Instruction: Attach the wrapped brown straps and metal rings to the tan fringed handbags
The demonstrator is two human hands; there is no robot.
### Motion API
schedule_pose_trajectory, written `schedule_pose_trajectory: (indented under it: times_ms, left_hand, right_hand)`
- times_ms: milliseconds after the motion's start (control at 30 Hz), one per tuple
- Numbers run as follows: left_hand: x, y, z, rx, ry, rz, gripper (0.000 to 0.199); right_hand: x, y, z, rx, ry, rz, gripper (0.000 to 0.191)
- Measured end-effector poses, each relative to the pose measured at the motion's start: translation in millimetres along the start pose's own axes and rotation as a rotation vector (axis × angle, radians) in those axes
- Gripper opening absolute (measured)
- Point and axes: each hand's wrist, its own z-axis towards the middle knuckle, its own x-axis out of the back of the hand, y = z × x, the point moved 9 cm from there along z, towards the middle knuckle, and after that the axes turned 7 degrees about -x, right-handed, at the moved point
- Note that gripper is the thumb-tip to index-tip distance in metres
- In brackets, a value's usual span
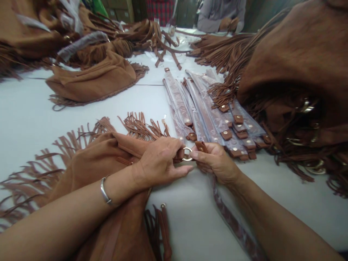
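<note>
The left hand (160, 159) is partly closed, fingers curled around a short brown leather loop (178, 157) with its thumb stretched out straight. The right hand (214, 161) is pinched closed on a flat brown strap in a clear plastic sleeve (231, 214), its thumb tip at a smooth, round, gold-toned metal ring (187, 159) between the two hands. The strap's folded leather tab (201, 146) stands up at the right fingers, and its wrinkled sleeve trails below that hand. Under the left wrist and forearm slumps a soft, matte tan-brown suede bag with long cut fringe (89, 163); its inside is hidden. Just beyond the right hand lie glossy clear plastic sleeves (206, 112), each holding a brown strap, with studded tabs poking out. Right of these bulges a large brown suede bag (293, 58), metal fittings glinting near its dark underside.
</note>
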Motion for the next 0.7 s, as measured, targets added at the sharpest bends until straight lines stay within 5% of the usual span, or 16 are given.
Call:
schedule_pose_trajectory:
  times_ms: [167,300,533,700]
  left_hand:
    - [2.8,1.9,1.5,-0.056,-0.030,-0.058,0.015]
    - [-2.2,2.7,1.2,-0.116,-0.121,0.011,0.019]
    - [-9.7,4.1,-0.5,-0.145,-0.183,0.063,0.023]
    - [-13.0,-0.7,-1.7,-0.096,-0.193,0.097,0.025]
  right_hand:
    - [9.7,-6.9,-0.5,0.020,-0.037,-0.166,0.035]
    - [13.6,-33.0,-18.9,0.204,-0.051,-0.356,0.041]
    - [-19.1,-58.7,-49.4,0.431,0.004,-0.718,0.025]
    - [-13.7,-44.0,-34.2,0.323,0.017,-0.763,0.025]
